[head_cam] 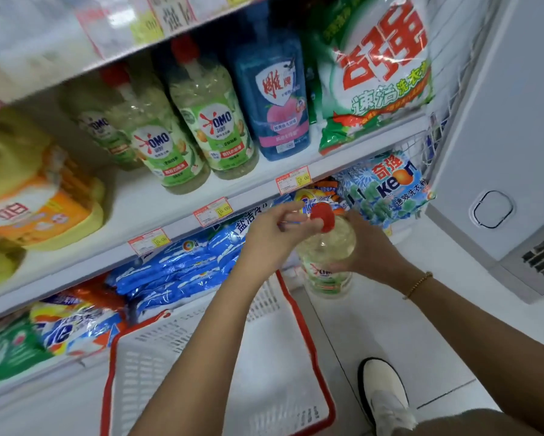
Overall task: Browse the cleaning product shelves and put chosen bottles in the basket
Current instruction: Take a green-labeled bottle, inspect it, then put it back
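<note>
My right hand (369,250) grips the body of a clear OMO bottle (327,253) with pale liquid, held upright in front of the lower shelf. My left hand (272,234) pinches the bottle's red cap (323,217) with its fingertips. A white plastic basket with a red rim (310,338) hangs below my left forearm, and its inside looks bare. Three more OMO bottles (214,127) with red caps stand on the middle shelf, next to a blue bottle (274,102) with a peach on its label.
A large white and green powder bag (377,67) fills the shelf's right end. Yellow jugs (28,196) stand at the left. Blue and orange detergent bags (182,272) lie on the lower shelves. A white cabinet (503,127) stands at the right. My white shoe (387,394) rests on the tiled floor.
</note>
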`<state>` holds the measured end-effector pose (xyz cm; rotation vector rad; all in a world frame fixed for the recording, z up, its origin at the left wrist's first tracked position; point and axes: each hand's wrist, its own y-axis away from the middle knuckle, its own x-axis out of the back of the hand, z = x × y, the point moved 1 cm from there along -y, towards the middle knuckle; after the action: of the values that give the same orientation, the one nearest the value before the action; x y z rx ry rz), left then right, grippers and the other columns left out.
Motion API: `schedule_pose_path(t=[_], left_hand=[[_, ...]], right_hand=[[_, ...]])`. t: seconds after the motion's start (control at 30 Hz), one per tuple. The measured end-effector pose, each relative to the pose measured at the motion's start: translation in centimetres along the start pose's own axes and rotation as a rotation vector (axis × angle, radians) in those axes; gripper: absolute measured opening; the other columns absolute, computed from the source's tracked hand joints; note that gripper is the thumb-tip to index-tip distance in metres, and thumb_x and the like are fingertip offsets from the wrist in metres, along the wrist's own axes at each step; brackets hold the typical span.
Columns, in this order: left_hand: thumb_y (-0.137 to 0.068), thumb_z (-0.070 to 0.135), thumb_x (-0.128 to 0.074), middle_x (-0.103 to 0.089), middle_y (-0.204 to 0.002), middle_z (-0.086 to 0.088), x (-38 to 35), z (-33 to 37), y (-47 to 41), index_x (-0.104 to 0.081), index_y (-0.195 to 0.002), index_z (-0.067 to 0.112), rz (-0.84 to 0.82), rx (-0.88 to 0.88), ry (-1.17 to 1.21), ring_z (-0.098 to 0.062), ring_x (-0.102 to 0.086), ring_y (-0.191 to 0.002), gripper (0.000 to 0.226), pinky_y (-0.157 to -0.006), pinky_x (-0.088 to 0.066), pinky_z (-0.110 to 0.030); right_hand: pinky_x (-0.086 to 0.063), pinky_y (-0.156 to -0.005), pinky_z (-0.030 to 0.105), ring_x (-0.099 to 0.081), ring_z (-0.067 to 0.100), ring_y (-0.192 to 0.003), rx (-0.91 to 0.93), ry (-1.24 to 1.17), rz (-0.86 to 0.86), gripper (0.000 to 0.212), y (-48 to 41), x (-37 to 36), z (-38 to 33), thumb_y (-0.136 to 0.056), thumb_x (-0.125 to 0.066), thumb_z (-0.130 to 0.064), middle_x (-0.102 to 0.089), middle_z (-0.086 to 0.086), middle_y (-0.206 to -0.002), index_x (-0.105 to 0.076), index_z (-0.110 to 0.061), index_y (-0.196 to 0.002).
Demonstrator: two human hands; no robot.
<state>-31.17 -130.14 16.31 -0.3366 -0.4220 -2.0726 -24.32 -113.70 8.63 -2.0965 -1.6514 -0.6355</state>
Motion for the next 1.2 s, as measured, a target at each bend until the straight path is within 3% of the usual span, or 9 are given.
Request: schedule_pose_path(t=[0.17, 0.27, 0.37, 0.53, 0.67, 0.83, 0.9, 1.03, 1.2], left_hand=[[-0.073, 0.014, -0.082, -0.049, -0.136, 0.007, 2.1, -2.1, 5.5, -0.039, -0.141, 0.024, 0.269, -0.078, -0.010, -0.008, -0.053, -0.118, 0.081, -0.101, -0.047, -0.035], [-0.066, 0.011, -0.086, -0.039, -0.136, 0.012, 1.1, -2.0, 6.1, -0.023, -0.146, 0.031, 0.457, -0.202, 0.047, 0.015, -0.039, -0.118, 0.104, -0.098, -0.036, -0.007], [-0.063, 0.015, -0.089, -0.027, -0.151, 0.003, 3.1, -1.5, 5.5, -0.005, -0.153, 0.026, 0.673, -0.238, 0.113, 0.002, -0.029, -0.135, 0.124, -0.097, -0.027, -0.001], [-0.054, 0.010, -0.090, -0.044, -0.136, 0.006, 10.6, -1.9, 4.3, -0.027, -0.137, 0.044, 0.847, -0.380, 0.070, -0.012, -0.044, -0.128, 0.110, -0.101, -0.042, -0.028], [-0.055, 0.008, -0.087, -0.047, -0.134, -0.001, 16.8, -3.1, 2.3, -0.032, -0.140, 0.030, 0.883, -0.434, -0.024, -0.021, -0.048, -0.125, 0.104, -0.100, -0.047, -0.045], [-0.054, 0.012, -0.092, -0.048, -0.131, 0.001, 21.1, -4.3, -0.6, -0.039, -0.136, 0.020, 0.878, -0.466, -0.126, -0.017, -0.048, -0.124, 0.098, -0.102, -0.045, -0.042], [-0.052, 0.012, -0.093, -0.047, -0.132, 0.001, 21.9, -5.1, -1.8, -0.038, -0.136, 0.020, 0.872, -0.453, -0.131, -0.016, -0.047, -0.124, 0.100, -0.104, -0.044, -0.037], [-0.049, 0.010, -0.093, -0.047, -0.119, 0.014, 23.1, -6.3, -3.9, -0.037, -0.122, 0.036, 0.902, -0.400, -0.159, -0.005, -0.046, -0.113, 0.095, -0.098, -0.039, -0.016], [-0.049, 0.019, -0.094, -0.051, -0.128, -0.003, 25.7, -7.9, -6.8, -0.038, -0.132, 0.014, 0.938, -0.262, -0.151, -0.018, -0.050, -0.119, 0.099, -0.104, -0.042, -0.033]], right_hand=[[-0.042, -0.061, 0.005, -0.055, -0.009, -0.078, 0.106, -0.076, 0.062, 0.072, -1.8, 1.8, -8.6, -0.048, -0.092, -0.037, -0.059, -0.018, -0.088, -0.051, -0.022, -0.104], [-0.042, -0.061, 0.004, -0.056, -0.010, -0.079, 0.186, -0.103, 0.037, 0.068, -2.7, 1.2, -14.2, -0.049, -0.092, -0.038, -0.061, -0.019, -0.088, -0.052, -0.024, -0.102], [-0.043, -0.063, 0.006, -0.057, -0.010, -0.083, 0.277, -0.099, 0.028, 0.071, -3.7, -0.7, -19.2, -0.049, -0.090, -0.046, -0.060, -0.020, -0.091, -0.051, -0.025, -0.104], [-0.043, -0.069, 0.009, -0.058, -0.002, -0.089, 0.403, -0.141, -0.014, 0.078, -5.4, -4.3, -24.3, -0.050, -0.091, -0.044, -0.060, -0.018, -0.099, -0.048, -0.025, -0.112], [-0.048, -0.085, 0.022, -0.058, 0.004, -0.101, 0.442, -0.244, 0.050, 0.087, -7.6, -7.8, -26.0, -0.051, -0.092, -0.037, -0.062, -0.010, -0.112, -0.046, -0.025, -0.123], [-0.043, -0.103, 0.027, -0.050, 0.000, -0.122, 0.486, -0.433, -0.089, 0.083, -11.4, -10.5, -24.6, -0.066, -0.083, -0.031, -0.054, -0.016, -0.132, -0.041, -0.033, -0.138], [-0.036, -0.107, 0.023, -0.043, -0.001, -0.129, 0.475, -0.337, -0.112, 0.073, -12.7, -10.7, -23.1, -0.080, -0.073, -0.031, -0.047, -0.014, -0.142, -0.037, -0.031, -0.143], [-0.034, -0.102, 0.025, -0.046, 0.017, -0.127, 0.338, 0.206, -0.023, 0.044, -15.5, -11.2, -17.5, -0.093, -0.057, -0.032, -0.054, 0.003, -0.136, -0.052, -0.019, -0.135], [-0.042, -0.081, 0.027, -0.060, 0.020, -0.103, 0.269, 0.477, 0.059, 0.042, -16.4, -12.9, -13.6, -0.091, -0.052, -0.050, -0.069, 0.001, -0.111, -0.071, -0.017, -0.109]])
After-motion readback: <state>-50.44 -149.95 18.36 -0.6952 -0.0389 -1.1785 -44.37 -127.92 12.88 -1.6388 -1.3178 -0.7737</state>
